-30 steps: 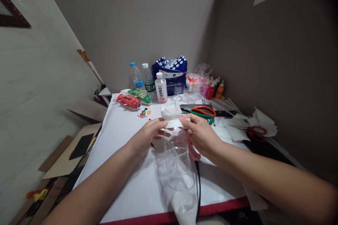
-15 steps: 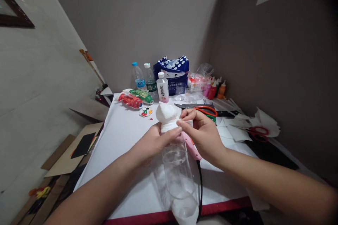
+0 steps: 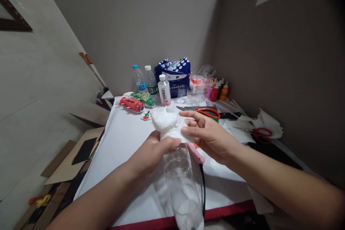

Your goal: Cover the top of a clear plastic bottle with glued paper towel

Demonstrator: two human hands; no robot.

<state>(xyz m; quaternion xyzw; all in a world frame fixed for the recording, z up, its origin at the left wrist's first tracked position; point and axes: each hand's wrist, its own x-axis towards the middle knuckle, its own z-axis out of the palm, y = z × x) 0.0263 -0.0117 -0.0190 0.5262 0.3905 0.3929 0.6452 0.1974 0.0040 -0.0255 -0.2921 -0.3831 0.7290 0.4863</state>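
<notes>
A clear plastic bottle (image 3: 182,183) points toward me, its far end wrapped in white tissue (image 3: 165,118) that bunches into a rounded, pointed lump. My left hand (image 3: 155,149) is closed round the wrapped end, thumb pressing across the tissue's lower edge. On the right side of the wrap, my right hand (image 3: 206,131) pinches the tissue between thumb and a bent finger, with the index finger stretched out above. Beneath the right hand lies a pink tool (image 3: 197,154) with a black cord, partly hidden by the hand and bottle.
Bottles (image 3: 164,90), a blue bag (image 3: 179,79) and paint bottles (image 3: 223,91) stand at the back. Red and green fish-shaped pieces (image 3: 132,104) lie back left. Orange-handled scissors (image 3: 208,112), a black-handled knife (image 3: 229,115) and red-handled scissors (image 3: 262,134) lie to the right.
The tissue lump has shifted slightly left and down with the bottle. My right index finger has straightened and lifted off the tissue. The view has shifted slightly.
</notes>
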